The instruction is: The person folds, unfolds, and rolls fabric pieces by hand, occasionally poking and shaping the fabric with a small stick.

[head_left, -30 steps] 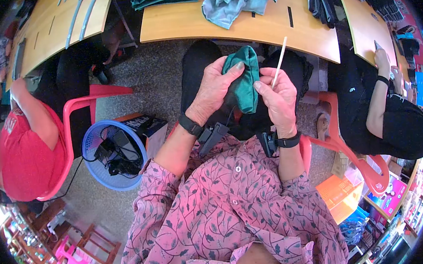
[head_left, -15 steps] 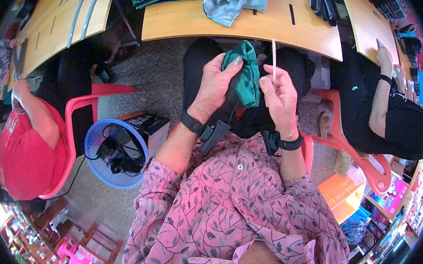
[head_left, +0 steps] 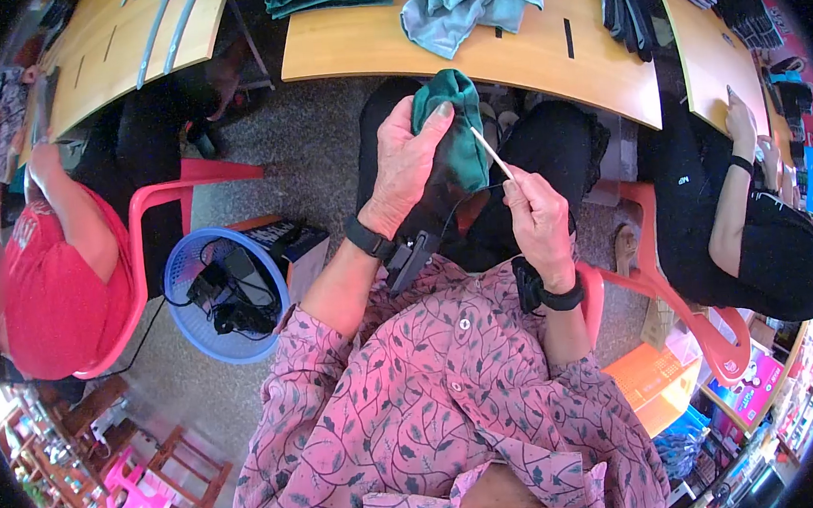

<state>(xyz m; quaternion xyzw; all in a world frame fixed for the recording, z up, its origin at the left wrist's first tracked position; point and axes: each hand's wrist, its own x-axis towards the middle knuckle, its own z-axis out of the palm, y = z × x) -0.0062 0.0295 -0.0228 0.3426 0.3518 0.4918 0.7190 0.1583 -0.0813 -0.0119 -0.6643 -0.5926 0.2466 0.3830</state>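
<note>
Green cloth (head_left: 467, 156) in forward left hand (head_left: 405, 163), pale stick (head_left: 491, 153) in curled right hand (head_left: 541, 217)

The cloth (head_left: 469, 158) at upper centre is deep green, the stick (head_left: 492, 155) creamy white. Lower centre, the shirt (head_left: 407, 388) is pink — dark leaves on winding stems. The basket (head_left: 205, 341) at left is blue; the counter (head_left: 352, 48) at top, yellowish tan.

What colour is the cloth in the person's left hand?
Dark green; the cloth in the left hand shows best in the head view.
</note>
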